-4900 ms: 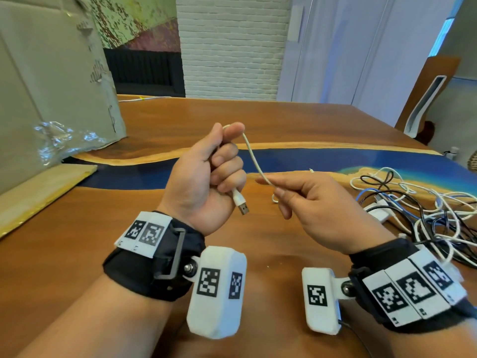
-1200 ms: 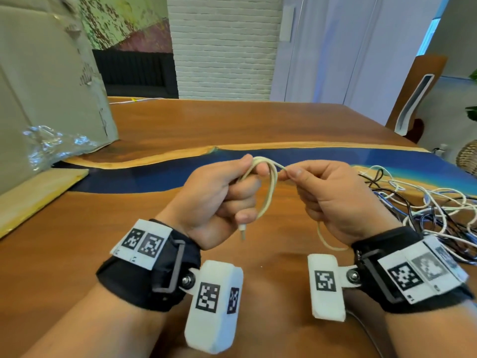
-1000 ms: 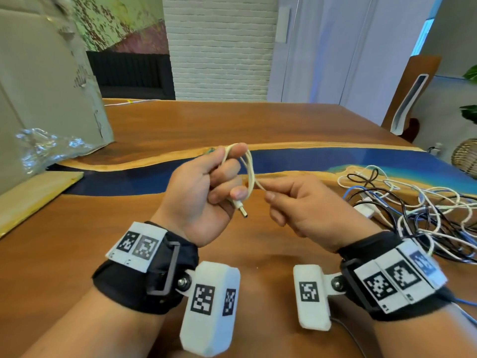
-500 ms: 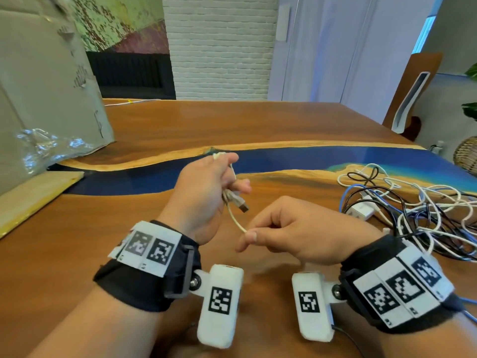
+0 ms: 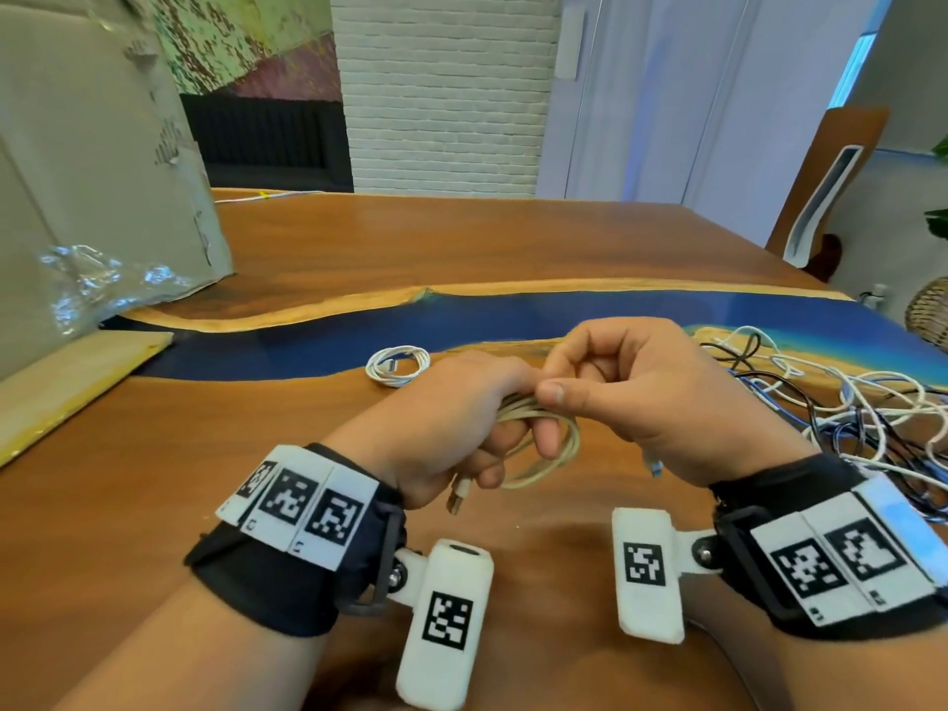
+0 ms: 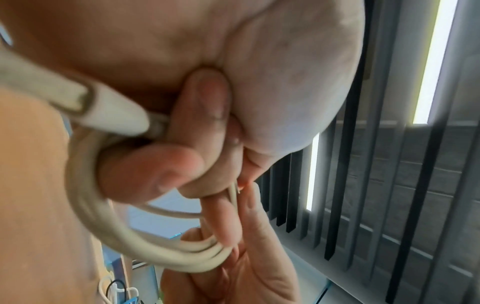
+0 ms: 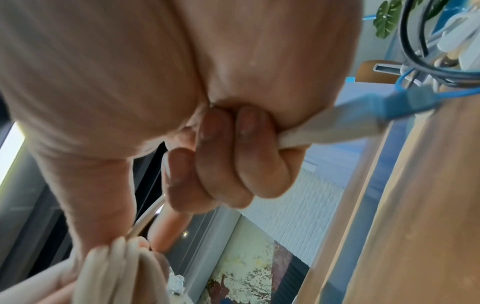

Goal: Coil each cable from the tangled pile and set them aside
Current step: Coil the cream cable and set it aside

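The cream cable [image 5: 538,443], a single loop half a second ago, is now hanging as several loops at frame centre, over the worktop [image 5: 154,495]. The left hand [image 5: 451,423] is gripping the bundle with curled fingers while the right hand [image 5: 641,397] is pinching its top, tail end tucked under curled fingers. Nearly coiled, I'd say; it will be joining the white coil [image 5: 397,365] lying just above.

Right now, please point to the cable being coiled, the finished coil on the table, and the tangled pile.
cream cable [image 5: 544,454], head view, on its hanging loops.
finished white coil [image 5: 397,365], head view, on its ring.
tangled pile [image 5: 841,402], head view, on its white strands.
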The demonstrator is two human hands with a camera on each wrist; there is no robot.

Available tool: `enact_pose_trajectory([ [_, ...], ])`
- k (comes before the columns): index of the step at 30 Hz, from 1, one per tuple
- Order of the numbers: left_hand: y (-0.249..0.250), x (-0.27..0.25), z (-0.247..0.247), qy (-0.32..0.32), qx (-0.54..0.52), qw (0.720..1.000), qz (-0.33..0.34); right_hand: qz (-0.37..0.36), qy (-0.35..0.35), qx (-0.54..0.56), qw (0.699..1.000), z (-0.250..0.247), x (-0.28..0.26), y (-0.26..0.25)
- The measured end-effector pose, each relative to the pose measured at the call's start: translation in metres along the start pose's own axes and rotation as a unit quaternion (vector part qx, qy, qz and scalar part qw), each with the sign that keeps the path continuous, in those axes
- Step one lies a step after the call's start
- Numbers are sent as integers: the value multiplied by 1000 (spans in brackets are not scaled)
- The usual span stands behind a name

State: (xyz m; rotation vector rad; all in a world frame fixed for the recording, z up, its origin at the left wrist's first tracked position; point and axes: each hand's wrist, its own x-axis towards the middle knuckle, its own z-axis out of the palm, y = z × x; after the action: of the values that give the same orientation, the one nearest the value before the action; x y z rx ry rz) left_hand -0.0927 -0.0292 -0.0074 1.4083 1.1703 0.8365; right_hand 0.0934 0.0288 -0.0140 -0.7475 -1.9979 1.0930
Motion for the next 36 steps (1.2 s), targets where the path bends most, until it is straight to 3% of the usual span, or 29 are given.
enact_pose_trajectory([
  [3,-2,2,-1,48,-5,999,0,-3,-47,-81,996,6,-1,-3],
  [5,-2,5,-2,92,-10,996,8,6,-35,-118,992,8,-2,-5],
  [9,-2,12,-8,159,-59,983,72,43,-11,-63,997,8,-1,-1],
  [14,-3,8,-11,156,-62,985,48,27,45,-60,997,11,2,2],
  [21,-4,7,-9,141,-33,989,42,19,-11,-92,995,7,-2,-4],
  [26,-3,8,-9,138,-56,987,62,54,-19,32,998,10,-2,3],
  [29,-4,7,-11,100,-75,988,89,62,-24,110,992,11,-1,7],
  [36,-9,9,-12,82,-137,982,105,52,38,102,993,5,0,0],
])
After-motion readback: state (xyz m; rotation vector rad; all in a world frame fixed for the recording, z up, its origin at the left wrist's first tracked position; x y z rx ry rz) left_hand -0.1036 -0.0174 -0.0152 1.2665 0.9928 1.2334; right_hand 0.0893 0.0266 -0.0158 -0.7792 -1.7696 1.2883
